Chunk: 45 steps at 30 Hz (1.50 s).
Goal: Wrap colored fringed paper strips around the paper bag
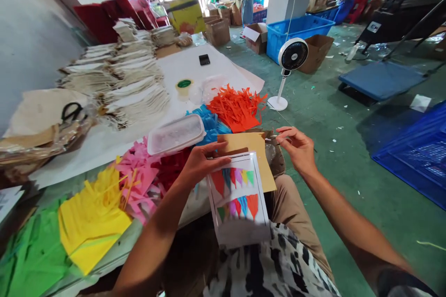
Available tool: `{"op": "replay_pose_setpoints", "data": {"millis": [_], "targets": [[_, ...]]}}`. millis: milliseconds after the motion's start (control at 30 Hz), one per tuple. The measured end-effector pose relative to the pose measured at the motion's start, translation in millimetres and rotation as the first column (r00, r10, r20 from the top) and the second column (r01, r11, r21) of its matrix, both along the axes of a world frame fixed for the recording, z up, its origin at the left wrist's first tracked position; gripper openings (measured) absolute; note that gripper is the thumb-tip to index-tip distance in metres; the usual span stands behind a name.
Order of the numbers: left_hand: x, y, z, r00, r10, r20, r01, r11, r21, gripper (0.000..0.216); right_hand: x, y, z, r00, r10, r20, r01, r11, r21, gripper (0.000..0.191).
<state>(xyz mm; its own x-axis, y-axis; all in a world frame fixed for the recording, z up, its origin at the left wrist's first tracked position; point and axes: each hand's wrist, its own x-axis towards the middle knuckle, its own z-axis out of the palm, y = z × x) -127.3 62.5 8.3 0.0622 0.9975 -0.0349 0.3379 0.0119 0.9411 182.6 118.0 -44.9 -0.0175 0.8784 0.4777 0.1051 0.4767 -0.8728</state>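
My left hand grips the top edge of a white box resting on my lap; coloured paper flags strung in two rows show through its clear front. Behind the box stands a tan cardboard sheet. My right hand hovers just right of the sheet, fingers pinched on something thin that I cannot make out. Heaps of cut paper flags lie along the table at my left: orange, blue, pink, yellow, green.
A clear lidded tub, a tape roll, a black phone, scissors and stacks of cream bags lie on the table. A standing fan, blue crates and cardboard boxes stand on the green floor. A person stands far back.
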Motion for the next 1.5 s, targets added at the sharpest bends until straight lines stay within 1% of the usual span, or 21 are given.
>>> {"op": "replay_pose_setpoints", "data": {"millis": [100, 200, 267, 333, 433, 500, 533, 600, 633, 667, 767, 833, 900, 967, 1033, 1067, 1133, 1167, 1200, 1367, 1500], "targets": [[-4.1, 4.9, 4.1, 0.998, 0.002, -0.07, 0.008, 0.989, 0.149, 0.051, -1.9, 1.8, -1.4, 0.997, 0.025, -0.067, -0.03, 0.997, -0.065, 0.015], [-1.3, 2.2, 13.8, 0.995, -0.009, -0.1, 0.034, 0.968, 0.25, 0.035, -6.8, -7.2, 5.1, 0.991, 0.067, -0.116, -0.08, 0.99, -0.118, 0.014], [5.0, -3.3, 20.3, 0.996, -0.049, -0.071, 0.066, 0.96, 0.272, 0.029, -10.1, -18.7, 13.7, 0.981, 0.09, -0.171, -0.116, 0.981, -0.153, 0.014], [14.6, -11.2, 24.5, 0.995, -0.099, -0.01, 0.098, 0.96, 0.262, 0.027, -11.5, -33.7, 24.2, 0.966, 0.113, -0.234, -0.159, 0.97, -0.186, 0.014], [34.0, -25.7, 24.1, 0.985, -0.152, 0.081, 0.13, 0.964, 0.231, 0.02, -8.3, -59.6, 39.1, 0.945, 0.15, -0.292, -0.214, 0.956, -0.201, 0.013], [48.6, -35.5, 18.8, 0.977, -0.18, 0.113, 0.151, 0.962, 0.228, 0.016, -3.0, -77.0, 46.1, 0.942, 0.176, -0.287, -0.237, 0.952, -0.192, 0.017], [56.1, -39.9, 14.7, 0.974, -0.191, 0.121, 0.159, 0.96, 0.232, 0.015, 0.4, -85.2, 48.6, 0.944, 0.193, -0.268, -0.248, 0.95, -0.19, 0.023], [71.0, -47.7, 4.7, 0.968, -0.212, 0.134, 0.174, 0.952, 0.252, 0.014, 7.7, -100.5, 51.2, 0.954, 0.231, -0.194, -0.271, 0.939, -0.213, 0.042], [78.3, -51.0, -1.0, 0.964, -0.226, 0.137, 0.185, 0.947, 0.261, 0.013, 11.4, -107.7, 51.3, 0.958, 0.247, -0.145, -0.276, 0.931, -0.238, 0.05], [85.4, -54.3, -6.8, 0.96, -0.244, 0.135, 0.202, 0.943, 0.266, 0.013, 15.0, -114.8, 50.7, 0.961, 0.259, -0.095, -0.276, 0.922, -0.273, 0.053], [103.6, -64.4, -24.3, 0.947, -0.3, 0.113, 0.263, 0.929, 0.259, 0.013, 23.9, -135.6, 44.1, 0.97, 0.243, 0.02, -0.219, 0.903, -0.369, 0.05], [111.1, -72.0, -34.9, 0.944, -0.311, 0.111, 0.275, 0.926, 0.258, 0.013, 27.8, -148.7, 37.0, 0.977, 0.205, 0.053, -0.169, 0.905, -0.391, 0.049], [113.4, -79.3, -43.2, 0.941, -0.316, 0.122, 0.276, 0.925, 0.262, 0.015, 29.6, -159.8, 30.0, 0.985, 0.16, 0.062, -0.126, 0.921, -0.368, 0.049], [110.7, -85.6, -47.2, 0.928, -0.348, 0.131, 0.309, 0.918, 0.247, 0.019, 29.8, -167.6, 25.5, 0.99, 0.128, 0.059, -0.103, 0.94, -0.326, 0.047], [105.0, -91.2, -46.4, 0.901, -0.411, 0.136, 0.375, 0.898, 0.229, 0.023, 28.8, -172.1, 24.6, 0.992, 0.116, 0.051, -0.098, 0.955, -0.28, 0.047], [102.0, -94.1, -44.5, 0.888, -0.44, 0.137, 0.405, 0.887, 0.223, 0.028, 28.2, -173.4, 25.3, 0.992, 0.116, 0.049, -0.099, 0.961, -0.257, 0.046], [97.4, -100.5, -39.5, 0.872, -0.468, 0.144, 0.432, 0.874, 0.224, 0.043, 26.7, -175.2, 28.4, 0.992, 0.117, 0.054, -0.103, 0.973, -0.208, 0.046], [96.3, -104.1, -36.8, 0.872, -0.464, 0.156, 0.425, 0.876, 0.227, 0.048, 25.8, -176.0, 30.3, 0.991, 0.117, 0.058, -0.104, 0.977, -0.184, 0.046], [95.8, -107.8, -34.3, 0.876, -0.45, 0.172, 0.41, 0.884, 0.224, 0.048, 24.9, -177.0, 32.2, 0.991, 0.116, 0.061, -0.105, 0.981, -0.162, 0.046], [100.0, -122.5, -24.2, 0.905, -0.355, 0.234, 0.325, 0.932, 0.157, 0.03, 20.8, -182.5, 39.2, 0.992, 0.12, 0.043, -0.115, 0.989, -0.097, 0.05], [102.4, -125.0, -16.4, 0.908, -0.343, 0.242, 0.302, 0.934, 0.19, 0.029, 20.5, -183.5, 44.7, 0.991, 0.132, 0.009, -0.13, 0.986, -0.109, 0.053]]}}
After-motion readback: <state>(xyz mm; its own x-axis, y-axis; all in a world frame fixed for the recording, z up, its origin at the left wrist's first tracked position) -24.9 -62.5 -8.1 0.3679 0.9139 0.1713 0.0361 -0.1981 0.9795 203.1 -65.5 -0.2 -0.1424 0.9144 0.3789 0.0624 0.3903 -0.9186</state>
